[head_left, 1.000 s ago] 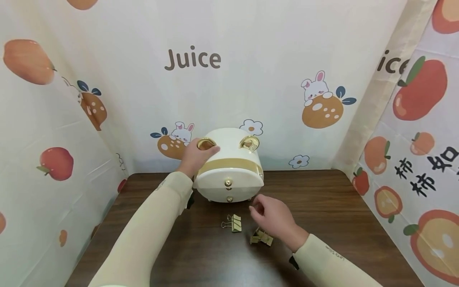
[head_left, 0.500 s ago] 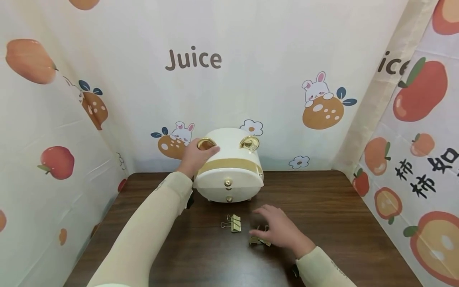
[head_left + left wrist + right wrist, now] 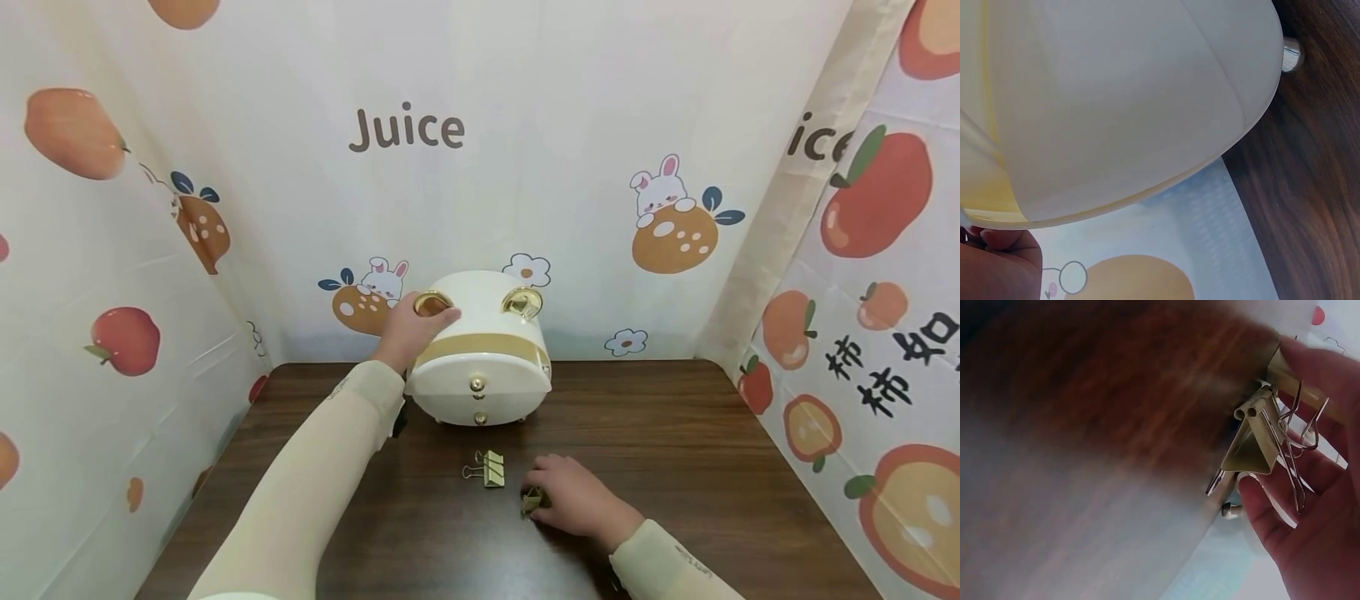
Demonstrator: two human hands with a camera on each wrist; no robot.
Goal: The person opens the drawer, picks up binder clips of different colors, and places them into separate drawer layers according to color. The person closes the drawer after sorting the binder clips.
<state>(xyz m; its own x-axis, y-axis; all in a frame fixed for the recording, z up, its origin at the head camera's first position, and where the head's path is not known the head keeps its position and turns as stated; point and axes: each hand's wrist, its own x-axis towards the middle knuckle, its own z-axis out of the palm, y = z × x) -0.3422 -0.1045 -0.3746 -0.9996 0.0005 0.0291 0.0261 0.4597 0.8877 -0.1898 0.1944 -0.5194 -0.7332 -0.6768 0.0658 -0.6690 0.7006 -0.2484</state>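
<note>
A white drawer box [image 3: 442, 377] with gold knobs and two round gold ears stands at the back of the table. My left hand [image 3: 408, 332] grips its left gold ear [image 3: 433, 302], thumb lying over the top. In the left wrist view the box's smooth white side [image 3: 1116, 112] fills the picture. Close to the tabletop, my right hand [image 3: 573, 496] curls round two gold binder clips. The right wrist view shows one clip [image 3: 1250, 447] near the fingertips and the other clip [image 3: 1310, 392] under the thumb. Another gold binder clip [image 3: 492, 469] lies to the left of that hand.
The dark wooden table [image 3: 675, 433] carries all of this. Printed fabric walls [image 3: 570, 183] with fruit and rabbits enclose it at the back and both sides. A silver foot [image 3: 1292, 55] shows under the box.
My right hand has come down from near the box's front, opened above the two binder clips, and closed its fingers round them. The left hand has stayed on the box.
</note>
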